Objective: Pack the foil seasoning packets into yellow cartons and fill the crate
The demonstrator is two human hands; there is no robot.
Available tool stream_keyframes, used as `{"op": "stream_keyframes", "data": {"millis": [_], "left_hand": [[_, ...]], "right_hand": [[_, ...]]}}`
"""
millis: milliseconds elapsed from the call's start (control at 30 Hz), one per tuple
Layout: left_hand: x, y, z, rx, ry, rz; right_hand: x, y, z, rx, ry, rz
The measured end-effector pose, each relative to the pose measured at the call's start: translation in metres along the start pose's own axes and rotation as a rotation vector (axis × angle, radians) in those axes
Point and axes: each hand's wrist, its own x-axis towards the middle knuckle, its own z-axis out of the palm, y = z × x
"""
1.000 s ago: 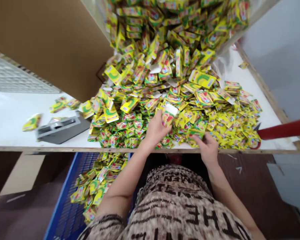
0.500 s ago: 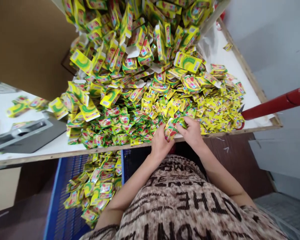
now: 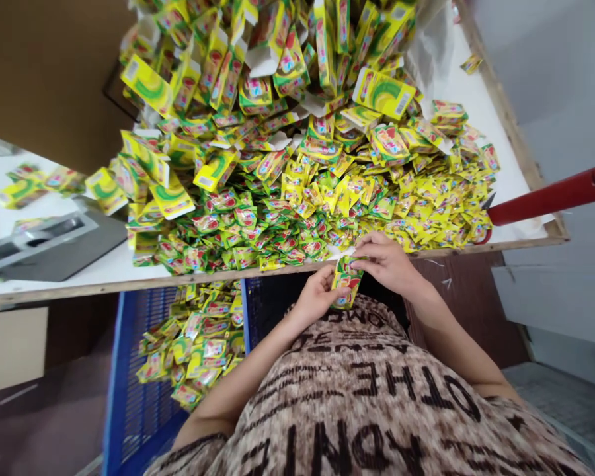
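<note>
My left hand (image 3: 316, 296) and my right hand (image 3: 387, 260) are both closed on one small yellow-green packet box (image 3: 346, 282), held just below the table's front edge, over my lap. The left hand grips it from the lower left. From the upper right, the fingers of the right hand pinch its top, where a white flap shows. Directly behind my hands lies a big heap of yellow-green sachets and flat cartons (image 3: 297, 145), spread across the white table (image 3: 54, 274).
A blue crate (image 3: 123, 370) below the table at the left holds several filled packets (image 3: 198, 344). A grey tape dispenser (image 3: 44, 241) sits on the table's left. A red bar (image 3: 550, 195) juts in from the right. Brown cardboard (image 3: 44, 73) stands at the back left.
My left hand took a packet from the heap and drew it back off the table edge. My right hand came in from the right and closed on the same packet.
</note>
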Motion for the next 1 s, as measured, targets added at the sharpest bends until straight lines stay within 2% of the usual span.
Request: {"op": "stream_keyframes", "data": {"millis": [100, 200, 367, 500, 567, 700, 833, 933, 1000], "left_hand": [[-0.009, -0.006, -0.003, 0.016, 0.031, -0.048], [-0.012, -0.009, -0.004, 0.07, 0.044, -0.066], [-0.011, -0.013, -0.004, 0.146, 0.034, -0.029], [-0.008, -0.021, -0.008, 0.09, 0.035, -0.053], [-0.007, -0.023, -0.01, 0.06, 0.042, -0.049], [-0.004, -0.023, -0.009, 0.067, 0.075, -0.06], [-0.006, -0.019, -0.006, 0.053, 0.092, -0.093], [-0.009, -0.014, -0.006, -0.127, 0.09, -0.106], [-0.01, -0.011, -0.007, -0.302, 0.066, -0.153]], "right_hand": [[-0.013, 0.0, 0.013, -0.055, -0.181, -0.105], [-0.017, -0.006, 0.02, -0.059, -0.332, -0.116], [-0.008, -0.012, 0.03, -0.088, -0.408, -0.1], [-0.01, -0.003, 0.038, -0.056, -0.433, -0.059], [-0.012, 0.001, 0.039, -0.028, -0.378, -0.053], [-0.016, 0.006, 0.038, -0.003, -0.156, -0.018], [-0.022, 0.007, 0.036, 0.086, -0.104, 0.069], [-0.031, 0.007, 0.036, 0.358, 0.089, 0.284], [-0.036, 0.007, 0.039, 0.615, 0.112, 0.465]]}}
